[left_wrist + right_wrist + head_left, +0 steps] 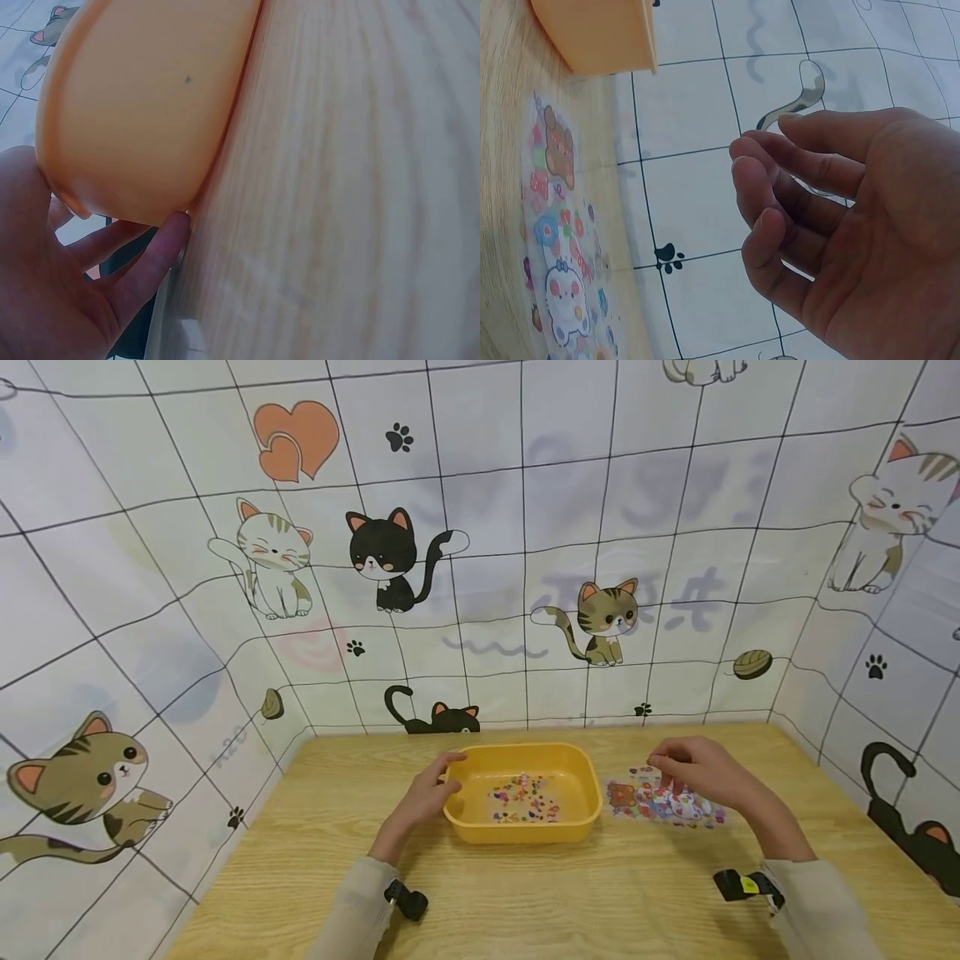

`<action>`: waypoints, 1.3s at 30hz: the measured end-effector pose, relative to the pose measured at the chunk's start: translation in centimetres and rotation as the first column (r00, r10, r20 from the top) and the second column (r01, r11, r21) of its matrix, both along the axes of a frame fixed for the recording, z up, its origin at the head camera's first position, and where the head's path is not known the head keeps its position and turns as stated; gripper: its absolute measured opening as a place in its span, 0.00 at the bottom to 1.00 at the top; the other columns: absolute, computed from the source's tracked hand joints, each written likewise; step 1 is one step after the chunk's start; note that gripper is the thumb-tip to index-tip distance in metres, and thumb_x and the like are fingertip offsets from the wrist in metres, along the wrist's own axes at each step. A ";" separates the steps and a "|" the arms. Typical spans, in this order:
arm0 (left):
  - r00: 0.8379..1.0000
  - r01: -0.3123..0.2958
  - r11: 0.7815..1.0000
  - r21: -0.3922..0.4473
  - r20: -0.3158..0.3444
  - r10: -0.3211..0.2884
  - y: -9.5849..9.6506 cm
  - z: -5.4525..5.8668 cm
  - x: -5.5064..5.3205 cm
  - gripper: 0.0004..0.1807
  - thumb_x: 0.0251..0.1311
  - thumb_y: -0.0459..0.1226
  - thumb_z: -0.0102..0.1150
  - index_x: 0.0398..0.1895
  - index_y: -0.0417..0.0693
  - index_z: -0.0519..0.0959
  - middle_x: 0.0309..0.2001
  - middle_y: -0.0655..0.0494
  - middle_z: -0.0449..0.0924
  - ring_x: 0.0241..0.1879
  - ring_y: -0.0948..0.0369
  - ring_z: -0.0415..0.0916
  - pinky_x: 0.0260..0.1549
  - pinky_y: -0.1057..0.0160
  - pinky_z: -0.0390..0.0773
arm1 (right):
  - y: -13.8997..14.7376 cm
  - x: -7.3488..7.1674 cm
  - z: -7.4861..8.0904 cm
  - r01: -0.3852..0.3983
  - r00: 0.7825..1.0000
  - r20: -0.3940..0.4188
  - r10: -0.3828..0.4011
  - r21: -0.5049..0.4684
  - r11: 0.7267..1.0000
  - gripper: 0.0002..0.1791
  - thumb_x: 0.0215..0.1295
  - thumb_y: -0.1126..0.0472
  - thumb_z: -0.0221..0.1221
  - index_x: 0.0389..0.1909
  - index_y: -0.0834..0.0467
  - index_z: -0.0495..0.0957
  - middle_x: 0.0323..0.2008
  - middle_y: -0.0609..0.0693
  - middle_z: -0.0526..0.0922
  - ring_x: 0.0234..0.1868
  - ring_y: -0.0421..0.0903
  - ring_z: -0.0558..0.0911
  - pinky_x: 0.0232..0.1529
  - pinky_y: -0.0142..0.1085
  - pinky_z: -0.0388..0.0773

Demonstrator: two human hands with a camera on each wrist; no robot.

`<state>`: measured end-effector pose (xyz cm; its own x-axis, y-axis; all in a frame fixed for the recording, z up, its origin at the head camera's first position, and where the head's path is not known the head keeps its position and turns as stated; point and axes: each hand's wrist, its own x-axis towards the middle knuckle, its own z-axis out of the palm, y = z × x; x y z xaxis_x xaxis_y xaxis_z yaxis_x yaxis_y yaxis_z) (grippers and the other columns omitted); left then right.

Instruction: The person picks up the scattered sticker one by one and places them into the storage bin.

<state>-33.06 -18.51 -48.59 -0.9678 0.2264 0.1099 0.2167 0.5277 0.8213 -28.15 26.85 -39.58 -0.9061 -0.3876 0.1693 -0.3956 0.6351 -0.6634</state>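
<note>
A yellow plastic basin (522, 835) sits on the wooden table, with small colourful stickers (525, 797) on its floor. My left hand (423, 793) holds the basin's left end: the thumb is over the rim, while fingers spread along the outer wall in the left wrist view. To the basin's right lie transparent sticker sheets (663, 802), printed with a brown bear and a white rabbit (566, 300). Above these sheets hovers my right hand (701, 768), its fingers loosely curved and thumb near the index fingertip. Nothing shows between them in the right wrist view.
A pale wall covering (517, 568) with cartoon cats and grid lines encloses the table (525, 902) at the back and both sides. Each wrist wears a black strap-mounted camera (408, 900) over a beige sleeve.
</note>
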 end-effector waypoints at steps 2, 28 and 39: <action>1.000 0.005 1.000 0.003 0.002 -0.005 0.0 0.0 0.1 0.26 0.70 0.36 0.53 0.72 0.56 0.72 0.77 0.49 0.67 0.75 0.41 0.64 0.68 0.39 0.71 | 0.3 0.0 -0.2 0.018 1.000 -0.002 -0.018 0.014 1.000 0.14 0.80 0.57 0.53 0.47 0.62 0.83 0.26 0.49 0.83 0.23 0.38 0.79 0.25 0.35 0.78; 1.000 -0.012 1.000 -0.018 -0.021 0.011 0.1 0.1 0.0 0.26 0.69 0.35 0.54 0.71 0.55 0.73 0.75 0.47 0.69 0.70 0.42 0.69 0.61 0.42 0.77 | 3.1 -1.4 -3.9 0.200 0.980 -0.049 -0.194 0.235 0.951 0.16 0.73 0.59 0.60 0.50 0.69 0.81 0.45 0.67 0.85 0.44 0.62 0.84 0.40 0.54 0.83; 1.000 -0.005 1.000 -0.016 -0.013 0.005 0.1 0.1 0.0 0.26 0.70 0.35 0.54 0.71 0.56 0.73 0.76 0.49 0.68 0.70 0.43 0.70 0.61 0.43 0.77 | 4.3 -2.2 -6.4 0.169 0.970 0.126 -0.206 0.255 0.952 0.32 0.70 0.58 0.62 0.63 0.79 0.69 0.46 0.74 0.81 0.20 0.44 0.69 0.27 0.42 0.74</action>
<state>-33.04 -18.38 -48.50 -0.9675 0.2234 0.1184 0.2243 0.5423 0.8097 -30.35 31.11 -45.94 -0.9740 -0.2209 -0.0505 -0.1625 0.8361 -0.5239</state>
